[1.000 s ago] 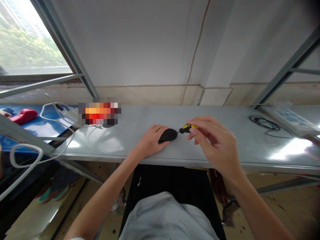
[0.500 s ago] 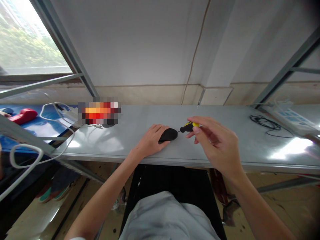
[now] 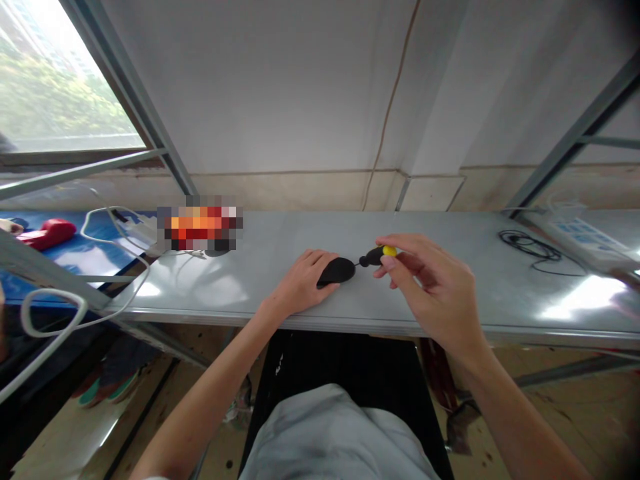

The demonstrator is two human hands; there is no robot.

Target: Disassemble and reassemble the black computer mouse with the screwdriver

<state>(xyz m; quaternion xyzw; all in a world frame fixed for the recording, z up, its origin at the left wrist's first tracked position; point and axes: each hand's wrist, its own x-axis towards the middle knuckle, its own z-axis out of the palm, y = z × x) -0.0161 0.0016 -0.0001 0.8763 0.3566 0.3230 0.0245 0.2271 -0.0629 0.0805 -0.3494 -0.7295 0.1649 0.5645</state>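
Your left hand point(image 3: 311, 281) has its fingers closed around the black mouse point(image 3: 337, 271), holding it on the grey bench point(image 3: 280, 233). Your right hand point(image 3: 387, 257) pinches the yellow-and-black screwdriver point(image 3: 374, 256) between thumb and fingers, its shaft pointing left to the mouse's near-right end; you can't tell whether the tip touches. A black cable point(image 3: 530, 247) lies coiled on the bench, well to your right.

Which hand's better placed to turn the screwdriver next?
Right, likely: the right hand holds the screwdriver by its handle, shaft pointing at the black mouse, while the left hand grips the mouse.
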